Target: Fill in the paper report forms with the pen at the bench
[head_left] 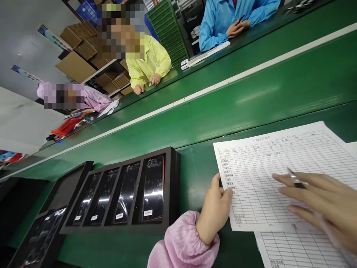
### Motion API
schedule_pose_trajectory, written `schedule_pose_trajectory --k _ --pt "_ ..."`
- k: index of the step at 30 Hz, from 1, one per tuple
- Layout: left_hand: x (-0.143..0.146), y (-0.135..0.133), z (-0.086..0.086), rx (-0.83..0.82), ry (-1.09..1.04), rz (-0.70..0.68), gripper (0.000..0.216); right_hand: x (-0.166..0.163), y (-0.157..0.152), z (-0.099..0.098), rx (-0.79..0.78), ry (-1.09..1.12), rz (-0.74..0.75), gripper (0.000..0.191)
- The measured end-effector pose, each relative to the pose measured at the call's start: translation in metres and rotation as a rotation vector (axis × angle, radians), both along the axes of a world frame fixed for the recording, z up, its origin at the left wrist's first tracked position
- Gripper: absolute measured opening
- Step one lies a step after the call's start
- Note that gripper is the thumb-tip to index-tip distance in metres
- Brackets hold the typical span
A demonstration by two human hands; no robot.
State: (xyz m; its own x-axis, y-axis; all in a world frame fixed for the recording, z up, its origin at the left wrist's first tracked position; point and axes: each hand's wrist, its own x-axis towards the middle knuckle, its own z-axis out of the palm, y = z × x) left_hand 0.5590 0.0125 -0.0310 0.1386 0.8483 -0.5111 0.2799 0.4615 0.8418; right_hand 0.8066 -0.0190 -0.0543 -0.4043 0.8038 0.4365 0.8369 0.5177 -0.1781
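Observation:
A printed form, a white sheet with a ruled table, lies over a second ruled sheet on the green bench. My left hand, in a pink cuff, pinches the left edge of the upper form, thumb on top. Over the right part of that form is my right hand, fingers stretched out and a pen tucked between them. The pen's tip points up and left, away from the paper. Part of the right hand is blurred.
Left of the papers, a black foam tray holds several phone-like dark panels in slots; another tray lies beyond it. A pale strip runs along the bench. Across it sit people in blue, yellow and pink clothing.

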Motion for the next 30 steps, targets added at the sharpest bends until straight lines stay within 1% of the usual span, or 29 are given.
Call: schedule_pose_trajectory --k 1,3,4,7,10,14,18,20,22,24,30 --pt "-0.001 0.002 0.0 -0.005 -0.006 -0.004 0.037 -0.008 0.008 0.002 0.071 -0.02 0.121 0.034" --pt "-0.003 0.008 -0.001 -0.006 -0.02 0.01 0.033 -0.022 0.019 0.002 0.158 -0.046 0.251 0.031" --pt "-0.003 0.012 -0.002 -0.003 -0.029 0.026 0.032 -0.026 0.022 0.001 0.18 -0.063 0.285 0.031" --pt "-0.004 0.022 -0.004 -0.005 -0.058 0.068 0.025 -0.028 0.023 -0.006 0.16 -0.108 0.31 0.032" --pt "-0.005 0.028 -0.007 -0.028 -0.079 0.077 0.02 -0.026 0.021 -0.011 0.124 -0.122 0.314 0.033" --pt "-0.005 0.029 -0.009 -0.052 -0.093 0.086 0.015 -0.026 0.019 -0.008 0.083 -0.109 0.298 0.032" --pt "-0.005 0.028 -0.01 -0.046 -0.104 0.099 0.017 -0.033 0.016 -0.001 0.128 -0.153 0.26 0.047" --pt "-0.005 0.028 -0.01 -0.042 -0.122 0.096 0.02 -0.037 0.015 0.0 0.107 -0.158 0.214 0.049" --pt "-0.005 0.028 -0.01 -0.044 -0.143 0.092 0.022 -0.039 0.012 -0.001 0.064 -0.15 0.176 0.048" --pt "-0.006 0.028 -0.01 -0.05 -0.159 0.093 0.024 -0.039 0.009 -0.002 0.026 -0.15 0.171 0.048" --pt "-0.006 0.029 -0.013 -0.059 -0.177 0.097 0.024 -0.035 0.003 -0.006 -0.007 -0.142 0.145 0.038"
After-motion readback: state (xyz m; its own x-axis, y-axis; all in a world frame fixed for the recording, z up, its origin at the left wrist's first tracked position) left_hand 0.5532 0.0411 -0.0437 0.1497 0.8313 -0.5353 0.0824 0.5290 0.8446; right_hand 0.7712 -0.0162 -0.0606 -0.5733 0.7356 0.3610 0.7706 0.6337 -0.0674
